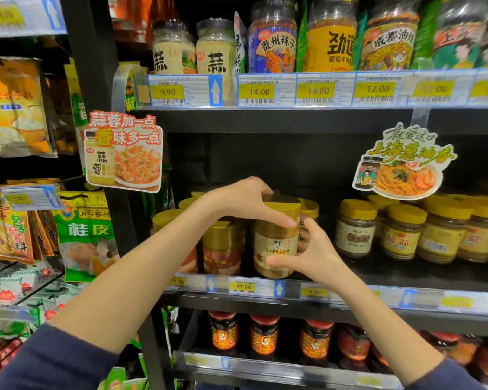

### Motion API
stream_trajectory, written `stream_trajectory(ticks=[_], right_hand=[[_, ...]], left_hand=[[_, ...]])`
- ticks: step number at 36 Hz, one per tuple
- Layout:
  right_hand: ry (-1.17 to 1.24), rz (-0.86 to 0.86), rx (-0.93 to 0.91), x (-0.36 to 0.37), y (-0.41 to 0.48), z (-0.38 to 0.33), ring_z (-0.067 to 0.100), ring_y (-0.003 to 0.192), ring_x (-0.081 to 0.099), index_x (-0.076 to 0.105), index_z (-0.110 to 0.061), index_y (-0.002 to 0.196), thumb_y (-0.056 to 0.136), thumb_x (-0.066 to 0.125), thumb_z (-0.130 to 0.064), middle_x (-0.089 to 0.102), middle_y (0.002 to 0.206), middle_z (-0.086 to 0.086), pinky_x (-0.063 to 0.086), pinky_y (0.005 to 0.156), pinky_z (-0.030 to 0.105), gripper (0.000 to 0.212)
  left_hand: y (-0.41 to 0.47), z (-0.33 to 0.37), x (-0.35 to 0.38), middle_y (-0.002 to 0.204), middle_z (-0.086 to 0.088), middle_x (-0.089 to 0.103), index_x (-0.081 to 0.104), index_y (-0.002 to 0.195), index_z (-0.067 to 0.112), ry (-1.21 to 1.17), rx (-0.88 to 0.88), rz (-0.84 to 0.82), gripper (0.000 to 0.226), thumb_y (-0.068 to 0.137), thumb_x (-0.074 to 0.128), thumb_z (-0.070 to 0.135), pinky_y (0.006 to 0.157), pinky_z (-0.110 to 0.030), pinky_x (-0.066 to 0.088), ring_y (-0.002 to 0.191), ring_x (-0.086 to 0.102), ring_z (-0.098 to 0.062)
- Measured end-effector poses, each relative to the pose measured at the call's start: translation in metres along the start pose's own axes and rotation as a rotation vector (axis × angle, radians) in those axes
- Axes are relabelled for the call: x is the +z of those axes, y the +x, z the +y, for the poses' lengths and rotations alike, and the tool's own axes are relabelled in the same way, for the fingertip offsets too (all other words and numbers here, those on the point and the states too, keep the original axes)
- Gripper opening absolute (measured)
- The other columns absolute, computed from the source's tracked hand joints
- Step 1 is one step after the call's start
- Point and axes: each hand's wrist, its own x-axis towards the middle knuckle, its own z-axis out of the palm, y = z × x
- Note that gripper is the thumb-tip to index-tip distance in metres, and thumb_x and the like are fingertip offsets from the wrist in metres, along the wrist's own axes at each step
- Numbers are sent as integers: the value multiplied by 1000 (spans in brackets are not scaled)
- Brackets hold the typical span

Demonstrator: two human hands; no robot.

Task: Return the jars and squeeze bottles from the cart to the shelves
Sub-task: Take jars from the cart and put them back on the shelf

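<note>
Gold-lidded jar of tan paste between left hand, right hand

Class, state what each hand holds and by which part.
Both hold the gold-lidded jar: the left hand grips its lid, the right hand its labelled body.

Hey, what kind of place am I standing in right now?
Most likely a supermarket aisle for sauces. Yellow price tags line each shelf edge, rows of matching jars sit stocked, and a promo sign hangs below one.
</note>
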Motion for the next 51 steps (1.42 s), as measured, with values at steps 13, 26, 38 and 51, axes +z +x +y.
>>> stream_trajectory(ticks=[13,26,38,51], right_hand=[[55,-51,17,-7,0,2,16,122,51,29,-21,140,67,81,-18,47,139,1,48,99,36,90],[-469,-94,-96,-18,-46,20,8,132,39,34,-27,142,80,67,-41,43,143,-9,36,109,31,71],[-1045,11,-325,-13,-74,46,9,100,68,65,-17,113,62,74,-52,71,106,-7,36,97,30,62],[-1077,1,-422,-17,-77,56,14,103,66,62,-11,117,59,81,-39,69,112,0,37,99,35,67]], left_hand=[[1,4,-4,126,-1,58,53,128,14,-105,-13,92,79,65,75,56,82,-22,45,112,55,-15],[-1,-12,9,141,-5,48,43,137,12,-4,-89,26,91,64,73,59,95,-29,43,127,47,-20],[-4,-16,20,143,-7,44,39,139,13,99,-157,-43,96,63,71,63,100,-33,43,127,46,-22],[-21,-4,15,153,-6,28,22,147,13,147,-128,-5,99,72,69,56,111,-33,29,139,30,-22]])
